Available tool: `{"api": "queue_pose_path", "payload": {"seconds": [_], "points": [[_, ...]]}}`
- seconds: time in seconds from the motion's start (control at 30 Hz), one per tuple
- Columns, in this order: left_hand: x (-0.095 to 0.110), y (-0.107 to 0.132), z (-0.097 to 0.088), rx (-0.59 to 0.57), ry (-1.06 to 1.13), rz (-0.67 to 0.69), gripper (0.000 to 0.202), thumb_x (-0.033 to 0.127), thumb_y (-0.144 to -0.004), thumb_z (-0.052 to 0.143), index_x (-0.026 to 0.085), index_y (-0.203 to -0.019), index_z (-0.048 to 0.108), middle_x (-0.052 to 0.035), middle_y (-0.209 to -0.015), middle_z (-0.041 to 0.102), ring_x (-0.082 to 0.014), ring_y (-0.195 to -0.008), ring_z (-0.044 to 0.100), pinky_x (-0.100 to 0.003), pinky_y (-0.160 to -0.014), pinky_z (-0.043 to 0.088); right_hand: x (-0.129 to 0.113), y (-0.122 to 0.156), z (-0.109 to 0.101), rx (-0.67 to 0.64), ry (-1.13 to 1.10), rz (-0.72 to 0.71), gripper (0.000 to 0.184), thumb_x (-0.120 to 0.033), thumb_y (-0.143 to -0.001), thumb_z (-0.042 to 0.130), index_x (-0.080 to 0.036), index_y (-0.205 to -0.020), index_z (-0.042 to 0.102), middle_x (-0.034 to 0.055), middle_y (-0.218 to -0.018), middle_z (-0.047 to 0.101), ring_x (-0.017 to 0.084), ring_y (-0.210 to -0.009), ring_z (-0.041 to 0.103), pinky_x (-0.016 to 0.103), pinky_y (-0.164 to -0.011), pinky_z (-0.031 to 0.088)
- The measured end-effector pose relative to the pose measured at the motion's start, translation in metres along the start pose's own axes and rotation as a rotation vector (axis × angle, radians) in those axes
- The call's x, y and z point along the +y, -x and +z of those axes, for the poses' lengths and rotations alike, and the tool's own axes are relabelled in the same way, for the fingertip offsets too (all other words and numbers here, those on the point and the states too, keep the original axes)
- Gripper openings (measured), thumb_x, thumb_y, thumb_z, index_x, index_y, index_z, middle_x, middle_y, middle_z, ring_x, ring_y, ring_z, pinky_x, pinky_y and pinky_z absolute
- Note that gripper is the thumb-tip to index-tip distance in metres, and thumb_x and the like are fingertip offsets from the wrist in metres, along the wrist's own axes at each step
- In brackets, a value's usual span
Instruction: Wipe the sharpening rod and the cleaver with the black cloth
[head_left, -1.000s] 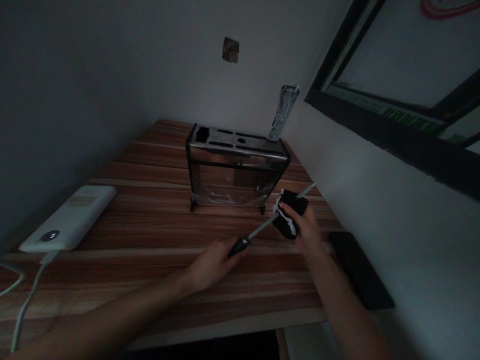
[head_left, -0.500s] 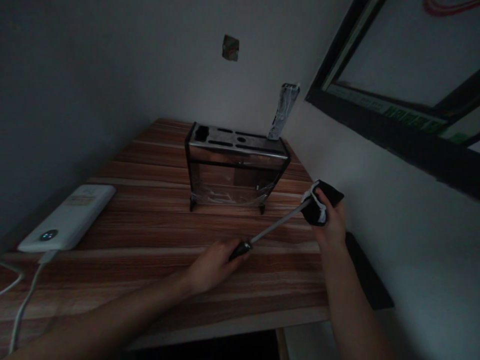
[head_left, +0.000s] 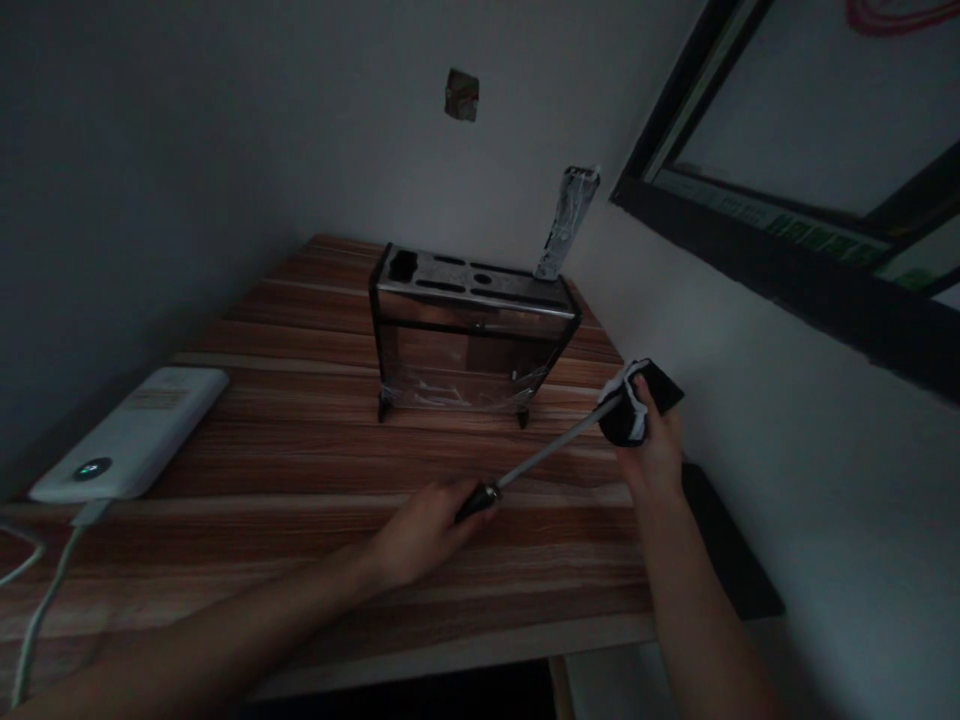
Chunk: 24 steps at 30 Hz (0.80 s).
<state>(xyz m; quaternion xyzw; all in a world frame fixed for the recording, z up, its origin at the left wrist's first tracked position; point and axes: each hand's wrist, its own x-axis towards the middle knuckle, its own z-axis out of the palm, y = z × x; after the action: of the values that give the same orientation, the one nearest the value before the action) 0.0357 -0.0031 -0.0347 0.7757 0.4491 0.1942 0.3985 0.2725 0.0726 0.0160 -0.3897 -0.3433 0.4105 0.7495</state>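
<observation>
My left hand (head_left: 427, 532) is wrapped round the black handle of a sharpening steel (head_left: 551, 447), a thin grey rod held slanting up to the right above the table. My right hand (head_left: 654, 445) grips a black and white cloth (head_left: 626, 415) folded around the rod's far end, so the tip is hidden. Behind the rod stands a knife block (head_left: 480, 310) with a metal slotted top and a clear front. From its right end a plastic-wrapped handle (head_left: 566, 222) sticks up.
A white power bank (head_left: 139, 430) with a cable (head_left: 49, 600) lies on the left of the wood-grain table (head_left: 300, 450). The wall rises close on the right, with a dark-framed window or board (head_left: 780, 265). A flat black object (head_left: 727, 545) lies beside my right forearm.
My right hand and the cloth have shifted very slightly left along the rod. My left hand keeps its grip, almost unmoved.
</observation>
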Motion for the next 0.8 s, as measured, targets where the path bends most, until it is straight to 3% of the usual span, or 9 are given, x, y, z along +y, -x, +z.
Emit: {"api": "queue_pose_path", "payload": {"seconds": [0.2, 0.4, 0.57, 0.8], "points": [[0.0, -0.001, -0.001, 0.004, 0.008, -0.035, 0.021, 0.033, -0.088, 0.042, 0.018, -0.082, 0.054, -0.0019, -0.078, 0.062, -0.0152, -0.068, 0.058, -0.023, -0.061, 0.042, 0.011, 0.018, 0.009, -0.056, 0.159, 0.192, 0.034, -0.027, -0.051, 0.08, -0.021, -0.081, 0.064, -0.0054, -0.07, 0.066, 0.01, -0.06, 0.061, 0.023, -0.059, 0.051], [-0.005, -0.002, 0.002, 0.045, 0.065, -0.047, 0.021, 0.033, -0.088, 0.042, 0.017, -0.082, 0.054, -0.0017, -0.077, 0.062, -0.015, -0.068, 0.058, -0.022, -0.06, 0.041, 0.036, 0.05, 0.015, -0.369, 0.391, 0.413, 0.033, -0.03, -0.053, 0.08, -0.02, -0.08, 0.065, -0.003, -0.069, 0.068, 0.014, -0.06, 0.062, 0.025, -0.056, 0.05], [-0.007, -0.003, 0.002, 0.045, 0.133, -0.028, 0.02, 0.03, -0.088, 0.043, 0.016, -0.091, 0.057, -0.0024, -0.081, 0.064, -0.0161, -0.072, 0.06, -0.023, -0.066, 0.043, 0.045, 0.069, 0.02, -0.555, 0.505, 0.43, 0.03, -0.029, -0.054, 0.079, -0.02, -0.079, 0.065, -0.0024, -0.071, 0.068, 0.015, -0.066, 0.062, 0.024, -0.059, 0.049], [-0.005, -0.003, 0.0, 0.038, 0.155, -0.032, 0.019, 0.029, -0.088, 0.044, 0.017, -0.093, 0.058, -0.0026, -0.085, 0.065, -0.0166, -0.075, 0.061, -0.023, -0.069, 0.043, 0.042, 0.072, 0.023, -0.655, 0.498, 0.453, 0.027, -0.032, -0.058, 0.076, -0.02, -0.08, 0.066, -0.0018, -0.073, 0.068, 0.015, -0.068, 0.062, 0.025, -0.061, 0.05]]}}
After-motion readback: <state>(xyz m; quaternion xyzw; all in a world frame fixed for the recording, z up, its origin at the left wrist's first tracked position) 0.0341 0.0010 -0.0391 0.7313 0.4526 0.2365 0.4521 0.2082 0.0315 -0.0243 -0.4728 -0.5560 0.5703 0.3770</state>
